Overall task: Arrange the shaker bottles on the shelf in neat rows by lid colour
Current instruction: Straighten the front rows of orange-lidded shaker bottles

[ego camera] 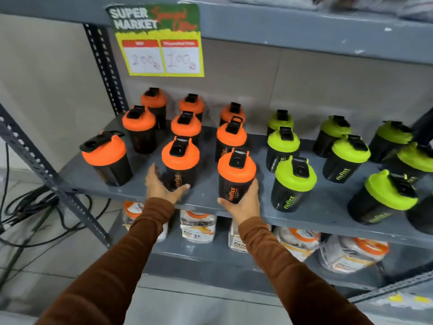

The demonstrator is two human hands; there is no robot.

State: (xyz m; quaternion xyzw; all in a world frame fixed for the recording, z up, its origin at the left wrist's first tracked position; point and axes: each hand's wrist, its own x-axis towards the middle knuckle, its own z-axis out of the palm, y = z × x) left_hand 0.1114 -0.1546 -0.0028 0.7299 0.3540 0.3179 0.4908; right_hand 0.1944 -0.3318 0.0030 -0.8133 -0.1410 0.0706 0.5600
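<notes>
The step in hand looked to be squaring up the front row of orange-lidded bottles on the grey shelf (pixel 206 200). To do it well, each bottle should probably be slid, not lifted, held low on the black body so it stayed upright, and brought level with the bottle behind it and with the shelf's front edge. The printed label would best face outward. The front-left orange bottle (pixel 106 158) leaned and stood off to the left of the price sign (pixel 159 41), out of line, so it seemed the next one needing attention.

The left hand (pixel 161 186) reached forward below the price sign, palm turned inward, fingers spread and cupped around the base of the middle front orange bottle (pixel 180 163). Thumb and fingers lay at either side; I could not tell whether they pressed firmly. The right hand (pixel 243 200), further right of the sign, was wrapped around the lower body of the right front orange bottle (pixel 236 174), gripping it at the shelf's front edge. Both arms, in brown sleeves, were stretched nearly straight.

Orange lids stood in three columns beneath the sign; the green-lidded bottles (pixel 295 181) stood in their own columns well to its right.
</notes>
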